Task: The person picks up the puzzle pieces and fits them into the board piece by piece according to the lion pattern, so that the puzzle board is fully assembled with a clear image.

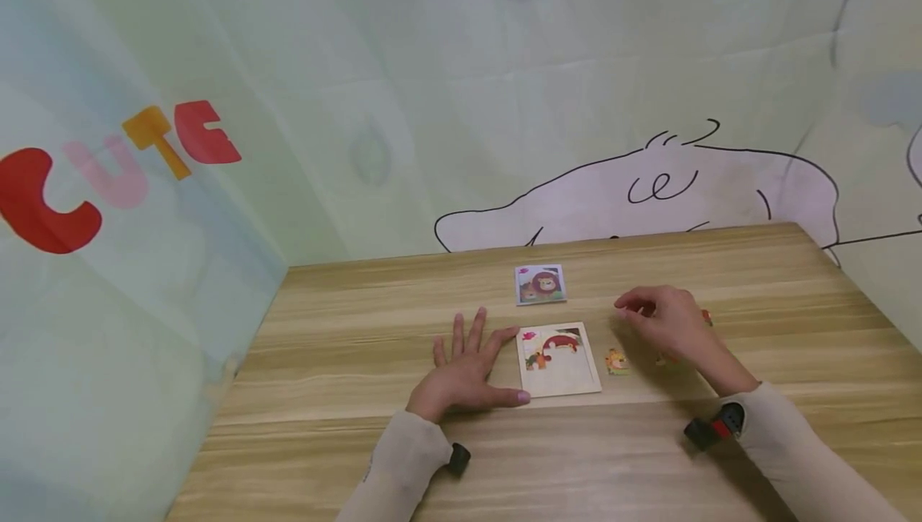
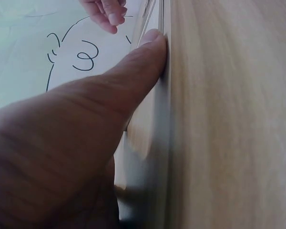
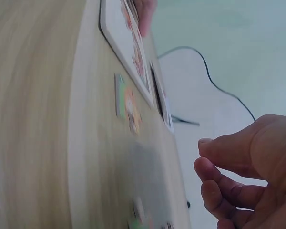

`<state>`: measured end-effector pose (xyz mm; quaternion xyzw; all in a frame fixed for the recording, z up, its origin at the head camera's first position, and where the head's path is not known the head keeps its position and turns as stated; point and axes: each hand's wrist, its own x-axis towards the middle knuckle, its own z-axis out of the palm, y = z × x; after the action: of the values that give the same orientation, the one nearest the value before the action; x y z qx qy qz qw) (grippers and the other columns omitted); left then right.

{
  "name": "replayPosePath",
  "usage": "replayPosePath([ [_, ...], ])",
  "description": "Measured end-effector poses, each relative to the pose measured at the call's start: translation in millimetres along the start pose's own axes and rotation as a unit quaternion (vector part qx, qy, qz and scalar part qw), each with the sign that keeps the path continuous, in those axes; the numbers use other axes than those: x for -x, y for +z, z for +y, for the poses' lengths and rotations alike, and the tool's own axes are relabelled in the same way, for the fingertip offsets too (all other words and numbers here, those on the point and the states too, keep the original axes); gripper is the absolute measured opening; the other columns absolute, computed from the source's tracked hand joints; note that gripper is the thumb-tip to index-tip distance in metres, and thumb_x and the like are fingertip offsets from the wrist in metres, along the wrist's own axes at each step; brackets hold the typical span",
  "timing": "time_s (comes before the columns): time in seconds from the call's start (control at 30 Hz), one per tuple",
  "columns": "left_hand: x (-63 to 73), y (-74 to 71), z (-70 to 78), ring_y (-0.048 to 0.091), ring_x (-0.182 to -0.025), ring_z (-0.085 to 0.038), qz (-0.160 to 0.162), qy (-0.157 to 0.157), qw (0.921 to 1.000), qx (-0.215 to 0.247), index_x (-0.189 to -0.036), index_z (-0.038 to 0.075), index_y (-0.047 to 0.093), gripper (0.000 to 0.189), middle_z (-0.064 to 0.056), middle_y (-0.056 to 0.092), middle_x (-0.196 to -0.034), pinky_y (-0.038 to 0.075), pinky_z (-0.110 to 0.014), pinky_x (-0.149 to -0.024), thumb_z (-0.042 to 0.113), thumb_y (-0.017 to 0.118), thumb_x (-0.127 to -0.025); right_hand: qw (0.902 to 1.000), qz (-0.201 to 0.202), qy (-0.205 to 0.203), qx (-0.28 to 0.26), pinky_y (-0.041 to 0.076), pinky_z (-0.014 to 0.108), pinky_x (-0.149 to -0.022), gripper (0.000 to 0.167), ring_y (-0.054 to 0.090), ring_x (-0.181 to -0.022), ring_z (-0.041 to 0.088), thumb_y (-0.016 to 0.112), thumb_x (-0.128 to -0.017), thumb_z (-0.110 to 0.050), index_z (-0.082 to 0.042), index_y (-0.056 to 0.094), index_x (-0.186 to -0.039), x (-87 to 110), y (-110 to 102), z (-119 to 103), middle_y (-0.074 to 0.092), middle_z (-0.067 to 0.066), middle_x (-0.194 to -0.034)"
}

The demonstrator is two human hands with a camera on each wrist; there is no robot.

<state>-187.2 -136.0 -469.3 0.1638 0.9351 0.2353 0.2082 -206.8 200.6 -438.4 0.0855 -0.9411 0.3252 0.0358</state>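
A square wooden puzzle board point(image 1: 560, 382) lies on the table, with several joined pieces point(image 1: 551, 350) in its upper part. My left hand point(image 1: 464, 378) lies spread at its left side, the thumb point(image 2: 150, 47) touching the near left corner and the index fingertip at the far left one. Above the table to the right of the board hovers my right hand point(image 1: 666, 322). Its fingers are loosely bent, the thumb point(image 3: 229, 148) close to the index finger, and I see nothing between them. A loose puzzle piece point(image 1: 616, 362) lies just right of the board.
Behind the board lies a lion picture card point(image 1: 540, 285). Another piece point(image 1: 668, 360) is partly hidden beneath the right hand, and one more point(image 1: 707, 317) shows beyond that wrist. A printed cloth backdrop point(image 1: 403, 106) borders the table's back and left edges.
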Motion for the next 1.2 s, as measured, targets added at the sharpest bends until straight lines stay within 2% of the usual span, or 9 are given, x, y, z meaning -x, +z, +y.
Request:
replayPosePath([
  [0.17,0.2,-0.9,1.5,-0.030,-0.165,-0.042,0.001,0.003,1.0000,-0.002,-0.168,0.049,0.023,0.103,-0.007,-0.020,-0.182,-0.017,-0.078,-0.125,0.068,0.081,-0.084,0.9999,0.014,-0.002,0.003,0.049,0.028,-0.069,0.015,0.066,-0.081,0.018,0.074,-0.099,-0.011,-0.002,0.081,-0.109,2.0,-15,14,0.078,0.014,-0.097],
  [0.37,3.3,-3.3,3.8,-0.028,-0.165,-0.043,0.001,0.004,1.0000,0.005,-0.168,0.049,0.023,0.102,-0.007,-0.019,-0.183,-0.016,-0.079,-0.125,0.068,0.080,-0.085,0.9998,0.011,0.016,-0.004,0.048,0.026,-0.061,0.018,0.064,-0.072,0.013,0.074,-0.100,-0.011,0.000,0.079,-0.113,2.9,-24,28,0.079,0.011,-0.088],
  [0.53,3.0,-4.5,4.3,-0.029,-0.165,-0.042,-0.006,0.000,1.0000,0.006,-0.167,0.052,0.022,0.102,-0.006,-0.020,-0.182,-0.016,-0.079,-0.125,0.072,0.078,-0.084,0.9997,0.014,0.006,0.018,0.046,0.028,-0.065,0.020,0.065,-0.075,0.013,0.072,-0.097,-0.009,0.000,0.080,-0.113,3.5,-28,40,0.080,0.014,-0.092],
  [0.63,2.5,-4.0,3.2,-0.027,-0.166,-0.044,-0.001,0.005,1.0000,0.008,-0.166,0.052,0.024,0.102,-0.007,-0.018,-0.183,-0.015,-0.080,-0.125,0.074,0.078,-0.083,0.9996,-0.002,0.000,0.030,0.045,0.029,-0.065,0.025,0.064,-0.075,0.015,0.066,-0.094,-0.004,0.001,0.079,-0.115,3.4,-30,46,0.080,0.016,-0.097],
  [0.7,2.5,-2.7,2.0,-0.027,-0.166,-0.044,0.002,0.008,0.9999,0.009,-0.166,0.052,0.024,0.102,-0.008,-0.017,-0.183,-0.015,-0.080,-0.125,0.075,0.078,-0.083,0.9989,-0.021,-0.003,0.042,0.042,0.030,-0.066,0.027,0.060,-0.076,0.016,0.067,-0.092,-0.003,0.001,0.079,-0.117,2.1,-31,48,0.079,0.017,-0.100],
  [0.83,1.9,-2.1,1.2,-0.026,-0.166,-0.044,0.005,0.013,0.9999,0.007,-0.166,0.053,0.024,0.102,-0.009,-0.017,-0.183,-0.015,-0.081,-0.124,0.076,0.078,-0.083,0.9958,-0.045,-0.020,0.078,0.040,0.035,-0.068,0.029,0.056,-0.082,0.024,0.077,-0.088,-0.004,0.000,0.079,-0.116,1.8,-33,54,0.076,0.020,-0.102],
  [0.97,3.9,-4.1,4.0,-0.025,-0.166,-0.046,0.004,0.013,0.9999,0.008,-0.166,0.050,0.025,0.101,-0.010,-0.015,-0.183,-0.014,-0.081,-0.125,0.072,0.079,-0.084,0.9927,-0.048,-0.036,0.105,0.047,0.048,-0.072,0.028,0.063,-0.094,0.036,0.083,-0.086,-0.006,-0.001,0.080,-0.113,2.1,-33,58,0.075,0.024,-0.104],
  [1.1,6.2,-5.4,5.8,-0.025,-0.166,-0.045,0.003,0.012,0.9999,0.007,-0.167,0.048,0.025,0.101,-0.011,-0.015,-0.183,-0.014,-0.080,-0.125,0.070,0.079,-0.085,0.9930,-0.049,-0.033,0.103,0.048,0.063,-0.083,0.024,0.063,-0.110,0.048,0.081,-0.089,-0.006,-0.003,0.079,-0.113,2.4,-31,59,0.075,0.029,-0.116],
  [1.2,5.8,-5.2,5.0,-0.025,-0.166,-0.045,0.003,0.010,0.9999,0.004,-0.167,0.048,0.025,0.101,-0.010,-0.015,-0.183,-0.014,-0.079,-0.126,0.071,0.079,-0.085,0.9933,-0.049,-0.030,0.100,0.045,0.066,-0.086,0.021,0.060,-0.114,0.052,0.080,-0.090,-0.007,-0.003,0.078,-0.111,3.2,-30,59,0.073,0.030,-0.118],
])
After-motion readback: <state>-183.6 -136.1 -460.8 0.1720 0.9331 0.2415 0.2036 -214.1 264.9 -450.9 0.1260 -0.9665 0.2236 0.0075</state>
